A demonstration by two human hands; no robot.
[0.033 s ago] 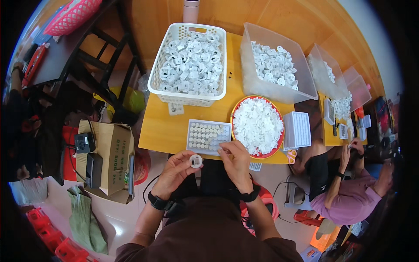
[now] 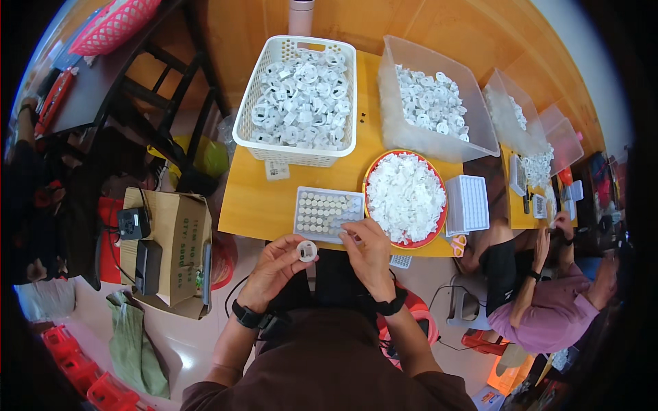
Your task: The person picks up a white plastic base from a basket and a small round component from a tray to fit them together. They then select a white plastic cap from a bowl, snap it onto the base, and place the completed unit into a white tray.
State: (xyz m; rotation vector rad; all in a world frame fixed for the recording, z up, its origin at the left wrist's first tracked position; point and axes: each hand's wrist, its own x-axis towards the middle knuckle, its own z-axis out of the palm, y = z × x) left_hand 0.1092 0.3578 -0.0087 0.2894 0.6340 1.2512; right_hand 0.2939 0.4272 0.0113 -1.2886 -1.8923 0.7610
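The left hand (image 2: 271, 269) pinches one white disc (image 2: 307, 256) between thumb and fingers, just in front of the tray (image 2: 355, 209), while the right hand (image 2: 372, 259) has its thumb and fingertips nearly together at the tray's near right corner; whether they grip something small, I cannot tell. Round tan pegs (image 2: 317, 211) stand in rows in the tray, too small to count surely. On the bench (image 2: 250, 198), beyond the tray, are one basket (image 2: 338, 155) of white parts and one label (image 2: 277, 170) with print too fine to read; beyond and right, one clear tub (image 2: 439, 142) of similar parts. Right of the tray come one plate (image 2: 404, 198) heaped with white bits, one tray stack (image 2: 467, 204) and one pair of scissors (image 2: 458, 244). Well left of the tray, one carton (image 2: 179, 236) bears dark printed lettering.
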